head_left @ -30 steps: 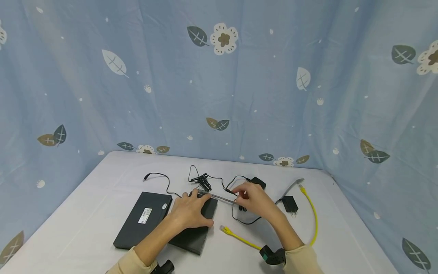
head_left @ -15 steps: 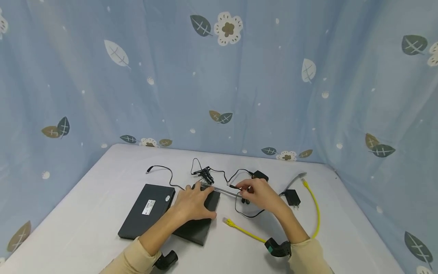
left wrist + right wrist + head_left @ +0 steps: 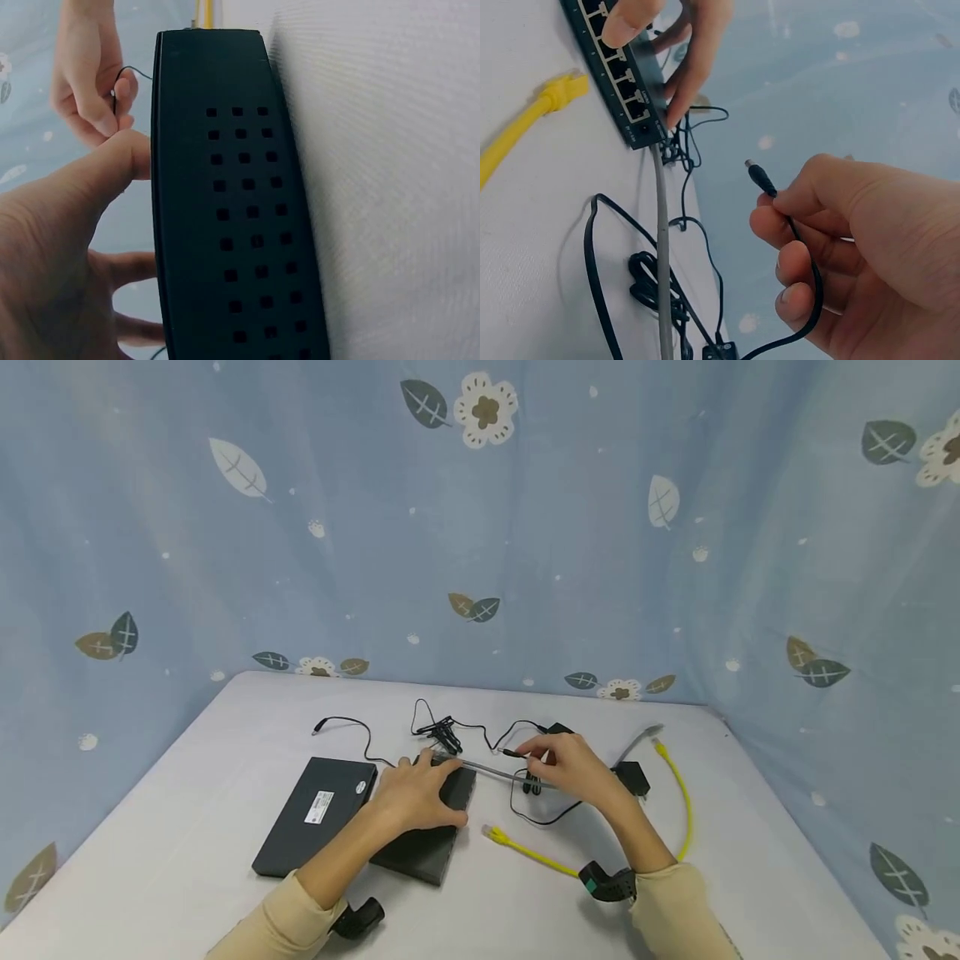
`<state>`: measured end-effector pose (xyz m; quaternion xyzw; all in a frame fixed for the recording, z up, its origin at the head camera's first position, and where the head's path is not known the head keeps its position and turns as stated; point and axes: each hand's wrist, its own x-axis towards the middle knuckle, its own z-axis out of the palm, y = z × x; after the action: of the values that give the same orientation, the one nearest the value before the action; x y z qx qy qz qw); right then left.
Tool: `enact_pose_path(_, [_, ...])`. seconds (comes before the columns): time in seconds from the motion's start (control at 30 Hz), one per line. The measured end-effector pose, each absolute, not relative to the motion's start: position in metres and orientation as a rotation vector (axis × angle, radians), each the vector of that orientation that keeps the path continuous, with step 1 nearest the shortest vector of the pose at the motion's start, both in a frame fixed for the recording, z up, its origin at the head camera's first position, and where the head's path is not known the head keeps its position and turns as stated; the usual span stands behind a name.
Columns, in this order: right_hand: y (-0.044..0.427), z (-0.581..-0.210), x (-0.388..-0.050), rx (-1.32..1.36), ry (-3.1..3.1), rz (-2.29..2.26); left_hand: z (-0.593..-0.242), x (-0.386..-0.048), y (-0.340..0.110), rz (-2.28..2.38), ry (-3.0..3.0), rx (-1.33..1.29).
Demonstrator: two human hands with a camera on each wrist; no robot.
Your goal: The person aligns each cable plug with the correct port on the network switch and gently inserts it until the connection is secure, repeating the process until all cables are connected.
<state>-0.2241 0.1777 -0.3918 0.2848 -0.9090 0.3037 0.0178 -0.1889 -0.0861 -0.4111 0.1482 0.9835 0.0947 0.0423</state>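
Observation:
A flat black network switch (image 3: 426, 858) lies on the table; its row of ports shows in the right wrist view. My left hand (image 3: 411, 795) grips it across its width, thumb on the port side and fingers at the opposite edge. The square vent holes in one end of it face the left wrist camera. Between thumb and forefinger, my right hand (image 3: 572, 770) pinches a black DC barrel plug (image 3: 760, 178). That plug's metal tip points toward the switch and stands apart from it. Its thin cord hangs down past the curled fingers.
Left of the switch lies a second black box (image 3: 288, 839) with a white label. Near the right hand are a grey network cable (image 3: 491, 770), a yellow network cable (image 3: 542, 859) and a power adapter (image 3: 633, 779). A bundled black cord (image 3: 442, 733) lies farther back.
Holding the plug, my right hand has shifted slightly rightward, away from the switch. My left hand keeps its grip on the switch. The head view has tilted and shifted a little.

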Motion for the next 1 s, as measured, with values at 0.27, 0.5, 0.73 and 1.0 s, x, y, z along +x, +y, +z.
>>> enact_pose_path(0.27, [0.170, -0.393, -0.223, 0.924, -2.808, 0.958, -0.408, -0.192, -0.097, 0.394, 2.965, 0.409])
enact_pose_path(0.5, [0.177, -0.392, -0.220, 0.861, -2.829, 0.946, -0.404, -0.196, -0.095, 0.537, 2.928, 0.429])
enact_pose_path(0.73, [0.178, -0.395, -0.219, 0.767, -2.841, 0.951, -0.405, -0.199, -0.100, 0.655, 2.942, 0.429])
enact_pose_path(1.0, [0.174, -0.396, -0.226, 0.785, -2.714, 0.953, -0.401, -0.204, -0.105, 0.690, 2.960, 0.425])
